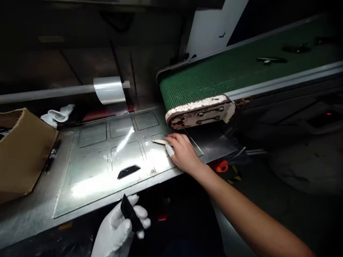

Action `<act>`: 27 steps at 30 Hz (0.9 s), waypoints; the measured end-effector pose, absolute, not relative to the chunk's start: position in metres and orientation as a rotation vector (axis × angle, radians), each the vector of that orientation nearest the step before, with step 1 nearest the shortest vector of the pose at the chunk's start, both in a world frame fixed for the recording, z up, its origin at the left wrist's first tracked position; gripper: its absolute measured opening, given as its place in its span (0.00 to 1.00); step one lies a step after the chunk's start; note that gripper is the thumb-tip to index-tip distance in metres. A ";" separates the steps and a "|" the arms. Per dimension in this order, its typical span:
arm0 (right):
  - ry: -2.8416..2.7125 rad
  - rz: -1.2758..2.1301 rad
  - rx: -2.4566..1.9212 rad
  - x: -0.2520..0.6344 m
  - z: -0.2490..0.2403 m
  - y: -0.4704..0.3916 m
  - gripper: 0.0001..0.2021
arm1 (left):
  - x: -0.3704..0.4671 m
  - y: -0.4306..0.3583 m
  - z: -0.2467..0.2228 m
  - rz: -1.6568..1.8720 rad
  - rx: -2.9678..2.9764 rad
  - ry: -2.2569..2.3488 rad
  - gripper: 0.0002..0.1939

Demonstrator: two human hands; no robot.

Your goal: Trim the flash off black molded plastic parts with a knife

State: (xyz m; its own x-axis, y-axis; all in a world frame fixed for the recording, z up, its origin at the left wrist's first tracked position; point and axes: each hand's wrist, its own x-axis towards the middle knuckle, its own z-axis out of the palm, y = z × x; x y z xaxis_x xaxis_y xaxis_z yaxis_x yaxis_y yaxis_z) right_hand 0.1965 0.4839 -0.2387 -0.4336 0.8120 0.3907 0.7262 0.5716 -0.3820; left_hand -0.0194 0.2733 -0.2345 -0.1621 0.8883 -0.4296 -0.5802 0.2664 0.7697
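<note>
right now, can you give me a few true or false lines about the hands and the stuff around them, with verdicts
1. The left hand wears a white glove and holds a dark flat piece. True.
2. The right hand is empty. False: it holds a slim pale tool.
3. A black piece lies on the marked sheet. True.
4. The cardboard box stands to the right of the sheet in the picture. False: it stands to the left of it.
5. The conveyor belt is green. True.
6. The shiny roll lies flat on the sheet. False: it sits on a rod.
</note>
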 end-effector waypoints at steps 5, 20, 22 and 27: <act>-2.444 0.268 -1.316 0.192 -0.225 0.506 0.20 | -0.009 0.281 -0.221 1.383 0.433 1.077 0.24; -2.597 1.321 -0.430 0.169 -0.202 0.410 0.15 | -0.016 0.274 -0.245 1.417 0.585 0.799 0.23; -2.623 1.352 -0.433 0.167 -0.203 0.410 0.17 | -0.016 0.273 -0.245 1.389 0.578 0.774 0.23; -2.715 1.471 -0.468 0.163 -0.200 0.411 0.21 | -0.020 0.276 -0.248 1.367 0.548 0.730 0.24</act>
